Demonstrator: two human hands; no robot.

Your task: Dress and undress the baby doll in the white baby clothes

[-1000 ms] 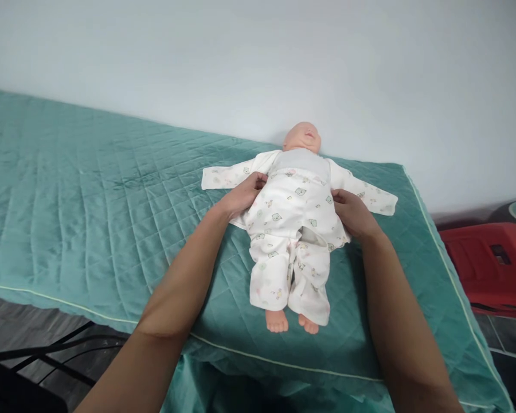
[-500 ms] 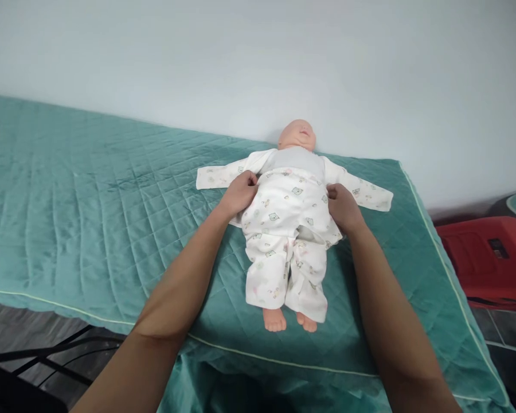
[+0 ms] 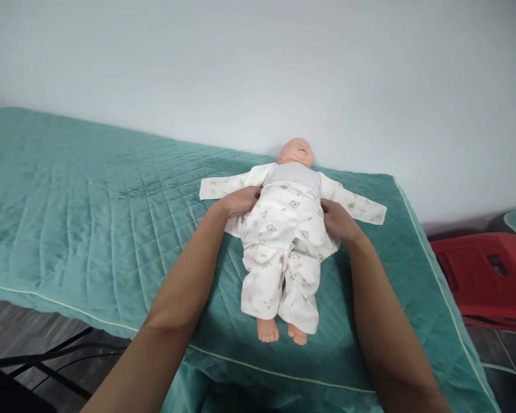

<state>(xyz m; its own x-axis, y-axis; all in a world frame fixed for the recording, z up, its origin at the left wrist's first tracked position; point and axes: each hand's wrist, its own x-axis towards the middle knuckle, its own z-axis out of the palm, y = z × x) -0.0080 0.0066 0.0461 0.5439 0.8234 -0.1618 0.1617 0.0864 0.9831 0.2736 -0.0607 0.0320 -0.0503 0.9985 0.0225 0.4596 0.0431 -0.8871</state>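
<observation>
- Baby doll [image 3: 289, 215]: lay on its back on the green quilted cover [image 3: 112, 229], head beside the wall [image 3: 198, 69].
- My left hand [image 3: 242, 201]: fingers bent at the waist of the patterned trousers [image 3: 279, 252].
- My right hand [image 3: 339, 221]: at the opposite side.
- Grip: fingertips partly hidden; whether clamped, I could not tell.

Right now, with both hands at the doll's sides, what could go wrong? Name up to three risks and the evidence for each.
Twisting: the left hand and right hand flank the patterned trousers, so unequal pulling could skew them.
Bunching: loose cloth sticks out on both sides of the trousers and might get caught up.
Bumping: the doll's head lies close to the wall, so a push that way might knock it.
</observation>
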